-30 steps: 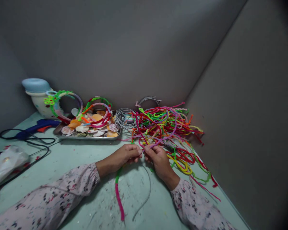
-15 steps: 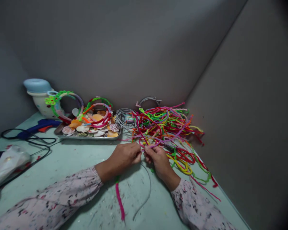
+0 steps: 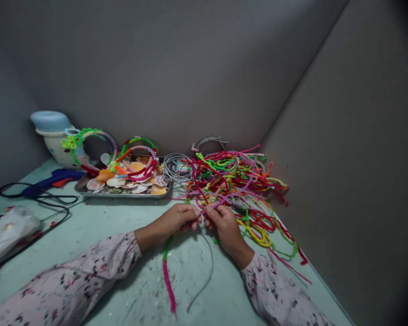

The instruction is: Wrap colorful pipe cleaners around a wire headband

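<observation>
My left hand (image 3: 182, 217) is closed in a pinch, its thumb and fingertips almost touching those of my right hand (image 3: 225, 228). Between my right thumb and fingers runs a purple pipe cleaner (image 3: 238, 194), its long free end slanting up over the pile behind. Both hands grip a wire at their meeting point. One end of it hangs below my left hand, wrapped in green and magenta pipe cleaner (image 3: 167, 281). The bare grey wire end (image 3: 209, 267) curves down below the fingers. The exact winding spot is mostly hidden by fingertips.
Behind my right hand lies a tangled pile of coloured pipe cleaners (image 3: 224, 170), beside a coil of grey wire (image 3: 177, 167). A metal tray (image 3: 122, 195) holds shells and decorated hoops (image 3: 141, 149). Farther left are a blue glue gun (image 3: 51, 179), its black cord, a lidded cup (image 3: 56, 142) and a plastic bag (image 3: 13, 231).
My left hand has rolled over at the wire, showing its thumb more. The purple pipe cleaner's free end has swung up and left. My right hand stays nearly in place.
</observation>
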### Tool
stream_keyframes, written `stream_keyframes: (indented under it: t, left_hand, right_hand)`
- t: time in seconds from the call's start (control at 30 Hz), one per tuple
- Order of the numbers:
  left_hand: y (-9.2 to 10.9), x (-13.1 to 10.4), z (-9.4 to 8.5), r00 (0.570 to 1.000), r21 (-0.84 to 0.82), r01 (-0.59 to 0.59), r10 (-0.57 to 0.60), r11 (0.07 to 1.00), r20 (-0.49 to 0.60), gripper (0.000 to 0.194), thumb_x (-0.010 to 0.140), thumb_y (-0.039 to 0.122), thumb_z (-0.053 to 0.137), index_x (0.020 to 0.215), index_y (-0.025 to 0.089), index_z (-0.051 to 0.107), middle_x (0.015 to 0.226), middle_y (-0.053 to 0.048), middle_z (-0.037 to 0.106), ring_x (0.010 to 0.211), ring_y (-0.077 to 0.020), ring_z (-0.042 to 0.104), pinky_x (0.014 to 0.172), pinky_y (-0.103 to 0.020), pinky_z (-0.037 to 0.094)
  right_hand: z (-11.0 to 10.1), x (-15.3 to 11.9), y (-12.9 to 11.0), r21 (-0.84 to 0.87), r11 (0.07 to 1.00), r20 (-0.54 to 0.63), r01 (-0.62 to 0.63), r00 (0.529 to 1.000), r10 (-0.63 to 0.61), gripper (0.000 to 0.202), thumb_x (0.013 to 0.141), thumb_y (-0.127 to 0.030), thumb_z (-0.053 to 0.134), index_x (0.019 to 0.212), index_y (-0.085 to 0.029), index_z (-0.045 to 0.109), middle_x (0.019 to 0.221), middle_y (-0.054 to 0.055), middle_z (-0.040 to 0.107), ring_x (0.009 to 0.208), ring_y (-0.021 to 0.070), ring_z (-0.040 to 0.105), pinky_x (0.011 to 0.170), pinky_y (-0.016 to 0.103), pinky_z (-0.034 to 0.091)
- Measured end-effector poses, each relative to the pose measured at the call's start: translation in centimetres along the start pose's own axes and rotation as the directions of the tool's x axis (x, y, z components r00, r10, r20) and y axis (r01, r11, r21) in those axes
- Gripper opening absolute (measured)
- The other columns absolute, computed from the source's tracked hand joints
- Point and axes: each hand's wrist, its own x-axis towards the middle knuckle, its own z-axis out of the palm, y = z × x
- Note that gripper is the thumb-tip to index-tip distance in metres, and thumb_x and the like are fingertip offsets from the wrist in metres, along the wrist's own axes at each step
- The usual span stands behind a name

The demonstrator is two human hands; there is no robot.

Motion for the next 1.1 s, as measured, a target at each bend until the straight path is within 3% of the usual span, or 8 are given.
stream_keyframes:
  t: [0.13,0.23,0.33,0.43,0.57,0.7,0.87,1.1]
  left_hand:
    - [-0.12,0.04,-0.14,1.000,0.089,-0.019,0.020,0.996,-0.009,0.023,0.080,0.035,0.051,0.070,0.015,0.054,0.057,0.003,0.048,0.046,-0.0066,0.033,0.044,-0.022,0.020]
    - [-0.09,-0.03,0.00,0.983,0.326,-0.155,0.178,0.933,-0.043,0.018,0.078,0.025,0.048,0.063,0.015,0.050,0.056,0.005,0.042,0.051,-0.0074,0.034,0.049,-0.021,0.024]
    - [0.10,-0.28,0.27,0.916,0.651,-0.269,0.397,0.710,-0.054,0.015,0.074,0.017,0.048,0.060,0.015,0.047,0.058,0.005,0.041,0.056,-0.0080,0.036,0.054,-0.022,0.025]
    - [0.30,-0.45,0.41,0.850,0.834,-0.279,0.527,0.476,-0.017,0.013,0.073,0.014,0.049,0.060,0.016,0.047,0.059,0.005,0.042,0.056,-0.0079,0.036,0.054,-0.023,0.023]
    - [0.43,-0.41,0.33,0.830,0.886,-0.266,0.557,0.379,0.011,0.011,0.072,0.013,0.049,0.062,0.016,0.047,0.059,0.005,0.043,0.056,-0.0078,0.037,0.054,-0.022,0.022]
    - [0.37,-0.34,0.30,0.834,0.863,-0.270,0.552,0.426,-0.011,0.012,0.073,0.014,0.050,0.062,0.016,0.047,0.060,0.004,0.045,0.056,-0.0079,0.038,0.055,-0.022,0.024]
    - [0.17,-0.38,0.38,0.895,0.722,-0.240,0.436,0.649,-0.094,0.014,0.076,0.017,0.048,0.061,0.016,0.045,0.057,0.005,0.044,0.056,-0.0079,0.038,0.053,-0.020,0.026]
    - [0.73,-0.66,0.31,0.953,0.482,-0.246,0.300,0.841,-0.035,0.028,0.087,0.030,0.042,0.063,0.015,0.047,0.059,0.004,0.043,0.057,-0.0090,0.038,0.053,-0.021,0.028]
  right_hand:
    - [-0.02,-0.07,0.25,0.007,1.000,-0.008,-0.009,1.000,0.009,0.028,0.079,-0.043,0.063,0.077,-0.015,0.060,0.056,-0.002,0.057,0.048,0.0088,0.048,0.048,0.021,0.037]
    - [0.05,-0.15,0.34,0.026,0.999,-0.008,-0.035,0.999,0.035,0.028,0.077,-0.043,0.065,0.075,-0.015,0.060,0.055,-0.003,0.055,0.047,0.0080,0.046,0.046,0.020,0.035]
    - [0.21,-0.17,0.32,0.047,0.997,-0.008,-0.060,0.998,0.060,0.028,0.077,-0.042,0.066,0.073,-0.016,0.059,0.054,-0.004,0.054,0.045,0.0072,0.044,0.044,0.020,0.033]
    - [0.38,-0.08,0.33,0.083,0.994,-0.015,-0.072,0.997,0.073,0.028,0.076,-0.042,0.066,0.071,-0.015,0.059,0.055,-0.004,0.054,0.045,0.0064,0.044,0.043,0.019,0.032]
    - [0.56,0.09,0.46,0.112,0.990,-0.036,-0.089,0.995,0.094,0.028,0.075,-0.042,0.068,0.069,-0.015,0.059,0.055,-0.003,0.055,0.045,0.0060,0.044,0.042,0.019,0.032]
    - [0.47,0.20,0.42,0.122,0.988,-0.041,-0.092,0.994,0.097,0.030,0.075,-0.043,0.068,0.069,-0.015,0.059,0.056,-0.003,0.056,0.045,0.0065,0.046,0.044,0.020,0.033]
    - [-0.14,0.43,0.43,0.069,0.997,0.001,-0.032,0.999,0.032,0.027,0.077,-0.043,0.065,0.081,-0.016,0.062,0.058,-0.002,0.059,0.051,0.0091,0.050,0.050,0.021,0.038]
    - [-0.12,0.24,0.37,0.053,0.999,-0.031,0.000,1.000,0.001,0.026,0.081,-0.043,0.061,0.080,-0.017,0.059,0.057,-0.003,0.056,0.050,0.0085,0.048,0.050,0.021,0.037]
